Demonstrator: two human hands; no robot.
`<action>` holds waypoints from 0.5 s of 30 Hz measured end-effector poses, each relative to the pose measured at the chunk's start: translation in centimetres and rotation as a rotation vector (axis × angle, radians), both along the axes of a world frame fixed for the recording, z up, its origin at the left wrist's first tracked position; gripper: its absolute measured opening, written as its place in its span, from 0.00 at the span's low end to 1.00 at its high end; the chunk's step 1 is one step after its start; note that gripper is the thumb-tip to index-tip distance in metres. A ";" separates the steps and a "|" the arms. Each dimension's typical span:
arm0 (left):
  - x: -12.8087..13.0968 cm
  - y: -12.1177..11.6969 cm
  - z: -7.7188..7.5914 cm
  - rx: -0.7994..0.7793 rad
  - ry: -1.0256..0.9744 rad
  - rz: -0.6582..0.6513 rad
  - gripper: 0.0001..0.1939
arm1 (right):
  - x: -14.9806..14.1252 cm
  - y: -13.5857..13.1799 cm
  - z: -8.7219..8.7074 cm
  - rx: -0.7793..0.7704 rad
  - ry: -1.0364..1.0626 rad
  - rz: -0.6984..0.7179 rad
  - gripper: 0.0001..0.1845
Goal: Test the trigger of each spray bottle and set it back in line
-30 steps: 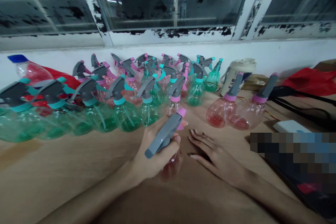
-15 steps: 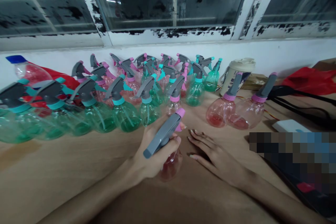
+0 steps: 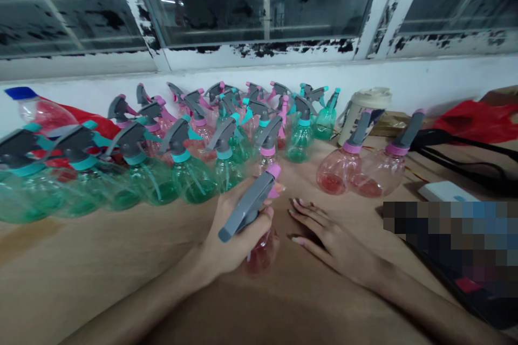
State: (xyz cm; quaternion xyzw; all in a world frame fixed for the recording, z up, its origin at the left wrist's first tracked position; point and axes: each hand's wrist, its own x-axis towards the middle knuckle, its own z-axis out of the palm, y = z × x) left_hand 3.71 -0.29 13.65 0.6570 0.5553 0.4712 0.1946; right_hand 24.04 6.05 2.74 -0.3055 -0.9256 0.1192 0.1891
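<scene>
My left hand [image 3: 232, 237] is closed around the neck of a pink spray bottle [image 3: 261, 250] with a grey trigger head [image 3: 246, 205]; the bottle stands on the wooden table [image 3: 101, 264]. My right hand [image 3: 324, 234] lies flat on the table just right of the bottle, fingers stretched out and holding nothing. Behind them stands a crowd of green spray bottles [image 3: 190, 172] and pink ones, all with grey trigger heads.
Two pink spray bottles [image 3: 335, 170] stand apart at the right, near a cream jug [image 3: 362, 113]. A red bag [image 3: 477, 121], black straps [image 3: 457, 143] and a white box [image 3: 443, 191] lie at the right. A blue-capped bottle [image 3: 38, 110] sits far left. A window wall runs behind.
The view has shifted slightly; my left hand and its pink bottle have edged a little left and down. My right hand has stayed flat on the table.
</scene>
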 end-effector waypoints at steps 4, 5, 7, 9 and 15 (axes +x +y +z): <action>0.0 0.2 -0.1 0.071 0.092 -0.058 0.10 | 0.0 0.0 0.1 0.001 -0.025 0.002 0.28; 0.0 0.2 -0.1 0.069 0.102 -0.051 0.11 | -0.1 0.0 0.2 -0.001 -0.022 0.001 0.28; -0.1 0.3 -0.2 0.062 0.123 -0.041 0.11 | -0.1 0.0 0.2 -0.007 -0.003 0.002 0.28; -0.2 0.4 -0.2 0.069 0.137 -0.046 0.12 | 0.0 0.0 0.2 -0.014 0.017 0.004 0.28; -0.2 0.3 -0.3 0.128 0.157 -0.058 0.09 | 0.0 0.0 0.0 -0.010 0.021 0.003 0.28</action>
